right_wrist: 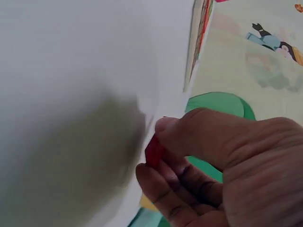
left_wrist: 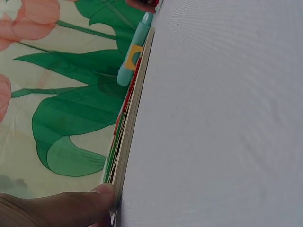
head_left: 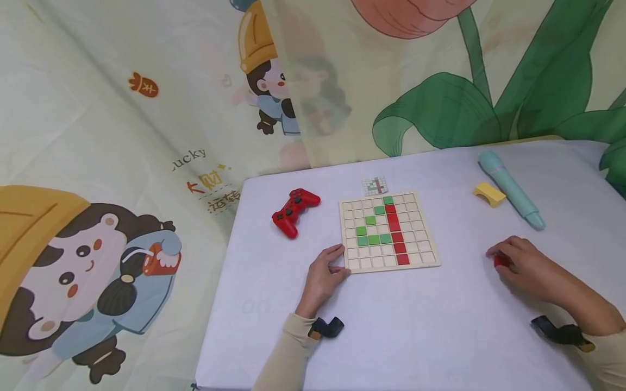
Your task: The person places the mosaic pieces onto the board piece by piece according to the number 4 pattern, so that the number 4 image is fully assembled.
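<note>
A square wooden grid board (head_left: 425, 265) lies on the white table, with green tiles (head_left: 370, 220) and a column of red tiles (head_left: 393, 222) forming a figure 4. My left hand (head_left: 323, 278) holds the board at its near left corner. In the left wrist view the thumb (left_wrist: 94, 201) presses against that corner. Well to the right of the board, my right hand (head_left: 530, 269) pinches a small red tile (right_wrist: 154, 151) between thumb and fingers, low over the table. Behind the board lies a small pattern card (head_left: 375, 186) showing a similar 4.
A red game controller (head_left: 295, 212) lies left of the board. At the back right are a yellow arched block (head_left: 489, 194) and a teal toy microphone (head_left: 511, 190). Printed curtains (head_left: 342, 136) hang behind the table.
</note>
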The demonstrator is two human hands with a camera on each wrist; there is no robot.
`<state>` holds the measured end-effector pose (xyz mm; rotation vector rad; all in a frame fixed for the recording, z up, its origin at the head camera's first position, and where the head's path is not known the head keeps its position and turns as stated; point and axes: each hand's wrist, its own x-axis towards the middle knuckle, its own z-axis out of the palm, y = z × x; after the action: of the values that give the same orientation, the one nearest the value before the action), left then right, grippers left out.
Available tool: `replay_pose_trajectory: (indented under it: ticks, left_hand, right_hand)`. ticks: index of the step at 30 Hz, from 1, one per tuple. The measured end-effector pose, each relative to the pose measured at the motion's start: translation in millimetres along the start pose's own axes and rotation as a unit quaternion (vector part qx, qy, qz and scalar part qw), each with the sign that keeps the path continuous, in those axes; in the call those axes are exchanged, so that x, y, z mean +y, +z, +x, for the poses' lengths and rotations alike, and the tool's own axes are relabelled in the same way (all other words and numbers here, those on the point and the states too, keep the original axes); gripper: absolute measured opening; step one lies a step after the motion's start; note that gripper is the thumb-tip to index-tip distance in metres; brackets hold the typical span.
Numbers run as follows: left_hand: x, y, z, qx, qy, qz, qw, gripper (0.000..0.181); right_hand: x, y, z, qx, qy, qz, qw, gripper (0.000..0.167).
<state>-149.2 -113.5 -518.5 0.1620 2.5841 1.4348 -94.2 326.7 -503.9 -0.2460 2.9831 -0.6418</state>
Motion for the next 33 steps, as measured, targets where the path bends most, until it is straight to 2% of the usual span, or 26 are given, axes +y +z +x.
replay_pose_trajectory:
  ticks: [5,11,16,21,24,29,33]
  left_hand:
    - [-0.8,0.3,0.6,0.002,-0.001,0.002,1.0000,0.063]
    - [-2.0,2.7,2.5,-0.002,0.005,-0.005,1.0000,0.063]
    - [0.6,5.7,3.7,-0.007,-0.006,-0.011,0.9999,0.063]
    - [-1.1,4.4,3.0,-0.006,-0.001,-0.003,1.0000,0.064]
    - [-2.0,3.7,2.6,-0.003,0.002,-0.001,1.0000,0.063]
    - [-2.2,3.3,1.9,-0.002,-0.004,-0.003,1.0000,0.064]
    - [-2.7,2.8,1.6,0.002,-0.005,0.000,1.0000,0.064]
  right_hand:
    - [-29.5,-6.0,28.2,0.005,-0.044,0.008,0.9990,0.030]
    - [-71.9,-3.3,75.3,-0.036,-0.098,0.022,0.9943,0.031]
    - [-87.7,5.8,103.2,-0.054,-0.118,0.023,0.9912,0.030]
    - [-97.4,15.2,119.9,-0.067,-0.136,0.033,0.9878,0.030]
    - [-101.4,20.1,127.1,-0.079,-0.133,0.035,0.9874,0.030]
    - [-104.2,26.0,132.0,-0.092,-0.125,0.027,0.9875,0.028]
    - [-104.2,28.3,132.5,-0.088,-0.135,0.021,0.9867,0.027]
